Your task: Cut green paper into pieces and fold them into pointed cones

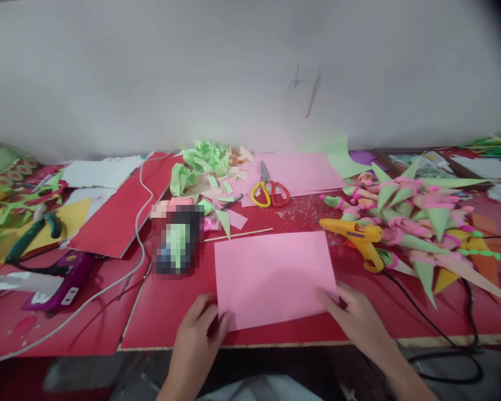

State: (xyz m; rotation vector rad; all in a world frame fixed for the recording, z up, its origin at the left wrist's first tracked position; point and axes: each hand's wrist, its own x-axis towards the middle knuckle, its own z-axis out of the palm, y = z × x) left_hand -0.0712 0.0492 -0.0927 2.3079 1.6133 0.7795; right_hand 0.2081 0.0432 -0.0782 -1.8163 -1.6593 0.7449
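A rectangular sheet of pink paper (273,278) lies close to the front edge of the red table, slightly tilted. My left hand (202,326) grips its lower left corner, thumb on top and fingers beneath or beside the edge. At the right edge, my right hand (353,312) pinches the sheet the same way. Just beyond the paper is a thin wooden stick (244,234). Scissors with one yellow and one red handle (270,192) lie farther back. To the right of the sheet rests a yellow glue gun (354,236).
Paper cones and pink-trimmed pieces (417,217) pile up at right. Crumpled green paper (206,161) and pink sheets (300,171) lie at the back. A blurred dark object (177,239), a white cable (140,217) and a purple power strip (62,281) are at left.
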